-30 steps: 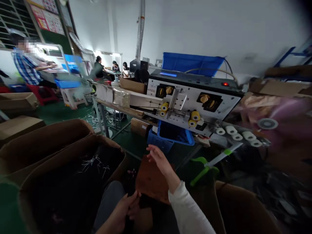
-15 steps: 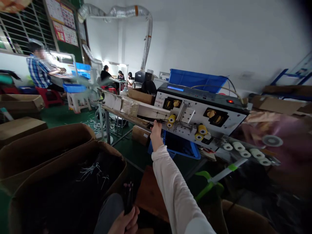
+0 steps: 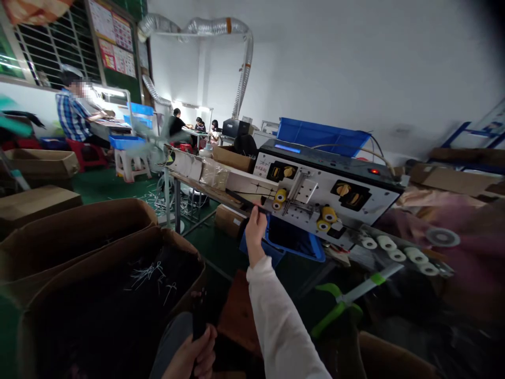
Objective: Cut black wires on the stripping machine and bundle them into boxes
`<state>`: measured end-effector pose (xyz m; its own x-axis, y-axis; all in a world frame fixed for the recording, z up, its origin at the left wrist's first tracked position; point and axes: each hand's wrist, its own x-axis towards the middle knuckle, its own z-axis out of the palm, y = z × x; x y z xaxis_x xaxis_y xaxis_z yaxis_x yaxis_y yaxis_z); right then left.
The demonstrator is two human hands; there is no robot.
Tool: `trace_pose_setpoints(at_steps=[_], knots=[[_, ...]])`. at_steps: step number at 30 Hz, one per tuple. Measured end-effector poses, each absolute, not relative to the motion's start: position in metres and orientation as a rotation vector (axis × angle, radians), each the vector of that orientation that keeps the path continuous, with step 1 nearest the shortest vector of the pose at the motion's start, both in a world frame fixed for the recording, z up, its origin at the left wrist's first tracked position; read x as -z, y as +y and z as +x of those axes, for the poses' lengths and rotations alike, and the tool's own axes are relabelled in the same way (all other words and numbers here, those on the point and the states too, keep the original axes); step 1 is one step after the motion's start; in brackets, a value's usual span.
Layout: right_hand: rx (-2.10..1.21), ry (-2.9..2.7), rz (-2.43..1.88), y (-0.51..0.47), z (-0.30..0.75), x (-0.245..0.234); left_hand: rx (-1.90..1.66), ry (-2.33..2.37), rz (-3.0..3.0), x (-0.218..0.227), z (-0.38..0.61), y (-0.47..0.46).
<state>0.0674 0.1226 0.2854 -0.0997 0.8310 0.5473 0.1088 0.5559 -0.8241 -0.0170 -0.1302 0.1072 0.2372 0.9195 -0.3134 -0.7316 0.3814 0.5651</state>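
Note:
My right hand (image 3: 255, 229) is stretched forward and closed on a thin black strip (image 3: 242, 200) that lies along the feed tray to the left of the white cutting machine (image 3: 335, 197). The strip slants up to the left from my fingers. Low in the picture, my left hand (image 3: 193, 358) is closed round a dark bundle of black strips (image 3: 198, 316) standing upright above my knee.
Two large brown cardboard boxes (image 3: 94, 247) stand at my left, the nearer one with white and black scraps inside. A blue bin (image 3: 294, 239) hangs under the machine. White rollers (image 3: 394, 252) and a green-handled tool (image 3: 343, 300) sit right. Other people work at far benches.
My right hand has drawn slightly back and down from the machine's tray, now gripping the black strip. My left hand has stayed low with its bundle. The view has tilted up a little.

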Motion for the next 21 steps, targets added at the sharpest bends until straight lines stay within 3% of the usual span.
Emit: trace_pose_setpoints(at_steps=[3,8,14,21], knots=[[-0.678,-1.812,-0.770,0.056,0.099,-0.269,-1.226,0.703,0.331,-0.116,-0.027,-0.130],[-1.116,-2.367,-0.655,-0.030,0.147,-0.264,-1.285,0.787,0.402,-0.149,-0.032,-0.121],[-1.552,-2.231,-0.956,-0.039,0.153,-0.245,-1.255,0.799,0.312,-0.166,0.016,-0.107],[-1.117,-2.243,-1.115,-0.032,0.160,-0.224,-1.163,0.750,0.282,-0.166,0.036,-0.127]])
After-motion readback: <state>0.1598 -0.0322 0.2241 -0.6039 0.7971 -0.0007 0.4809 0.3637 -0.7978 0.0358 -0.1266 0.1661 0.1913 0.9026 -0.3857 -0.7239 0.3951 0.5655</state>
